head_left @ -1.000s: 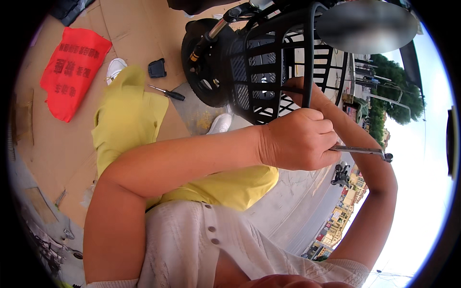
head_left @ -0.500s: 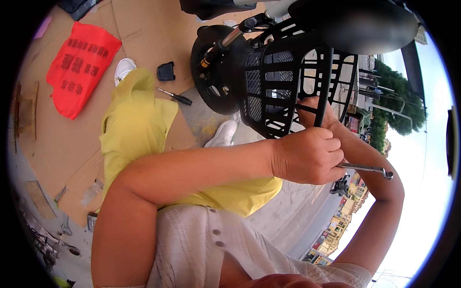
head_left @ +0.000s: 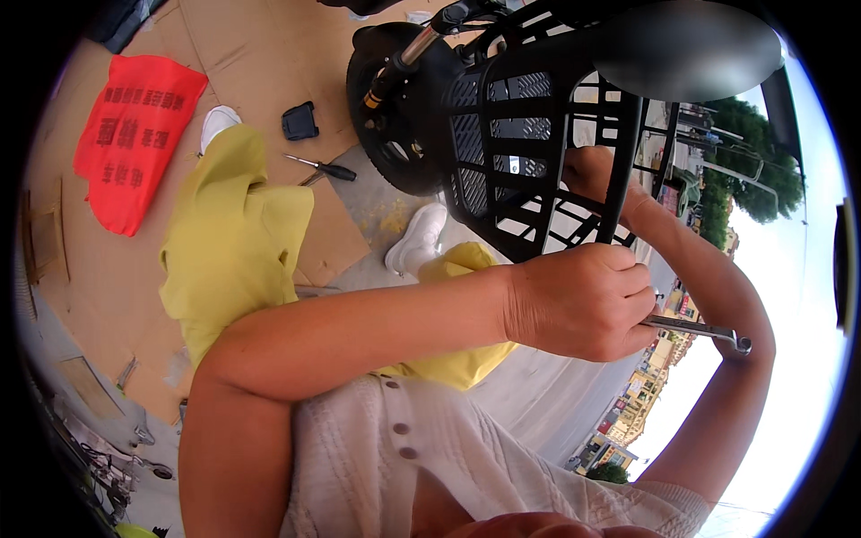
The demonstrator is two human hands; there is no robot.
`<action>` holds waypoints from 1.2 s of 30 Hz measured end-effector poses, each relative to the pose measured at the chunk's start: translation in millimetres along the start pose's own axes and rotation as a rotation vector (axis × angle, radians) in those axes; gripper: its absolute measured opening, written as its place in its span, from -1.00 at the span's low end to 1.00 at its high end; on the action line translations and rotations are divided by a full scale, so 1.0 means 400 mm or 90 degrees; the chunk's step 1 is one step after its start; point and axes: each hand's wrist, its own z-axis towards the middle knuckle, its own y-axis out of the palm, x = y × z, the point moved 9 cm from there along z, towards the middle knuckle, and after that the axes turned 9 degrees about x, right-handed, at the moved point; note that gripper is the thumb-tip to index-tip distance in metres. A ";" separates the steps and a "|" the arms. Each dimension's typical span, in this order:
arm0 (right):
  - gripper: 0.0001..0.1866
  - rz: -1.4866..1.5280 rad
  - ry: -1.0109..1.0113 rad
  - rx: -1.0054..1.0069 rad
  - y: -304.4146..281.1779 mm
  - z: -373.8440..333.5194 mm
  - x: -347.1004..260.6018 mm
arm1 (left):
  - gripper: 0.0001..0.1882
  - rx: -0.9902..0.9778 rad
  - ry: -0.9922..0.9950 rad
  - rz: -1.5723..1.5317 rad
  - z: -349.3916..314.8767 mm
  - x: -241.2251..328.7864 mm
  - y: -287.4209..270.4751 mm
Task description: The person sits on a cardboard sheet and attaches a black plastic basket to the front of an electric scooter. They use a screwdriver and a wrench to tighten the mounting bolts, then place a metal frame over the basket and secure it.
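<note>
Wrench (head_left: 700,329) jutting right of centre, I'm clenching it in the curled fingers of my left hand (head_left: 583,303), my right hand (head_left: 592,172) reaching at the black basket (head_left: 525,107), upper right, its finger state I can't tell, screwdriver (head_left: 337,170) lying upper left.

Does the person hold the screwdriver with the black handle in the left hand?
No, the left hand holds a long silver metal wrench, while the black-handled screwdriver lies on the ground.

Red bag (head_left: 134,143), black part (head_left: 300,121) on cardboard (head_left: 256,67)
</note>
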 end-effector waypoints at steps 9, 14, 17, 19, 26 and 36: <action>-0.77 0.020 -0.016 0.088 -0.149 -0.057 0.002 | -0.92 -0.126 0.039 0.053 0.037 -0.003 0.020; -0.72 0.630 0.043 0.561 -0.225 -0.264 0.188 | -0.81 -0.147 -0.096 -0.008 0.091 -0.051 -0.030; -0.69 1.087 0.101 0.759 -0.091 -0.386 0.282 | -0.82 0.017 -0.159 0.023 0.132 -0.106 -0.127; -0.69 1.306 0.119 0.882 0.044 -0.411 0.321 | -0.77 0.126 -0.197 0.066 0.172 -0.148 -0.189; -0.74 1.748 0.315 0.716 0.432 -0.168 0.241 | -0.72 0.244 -0.480 0.056 0.142 -0.427 -0.329; -0.82 1.774 0.302 0.624 0.375 -0.114 0.157 | -0.49 0.255 -0.732 0.092 -0.036 -0.584 -0.242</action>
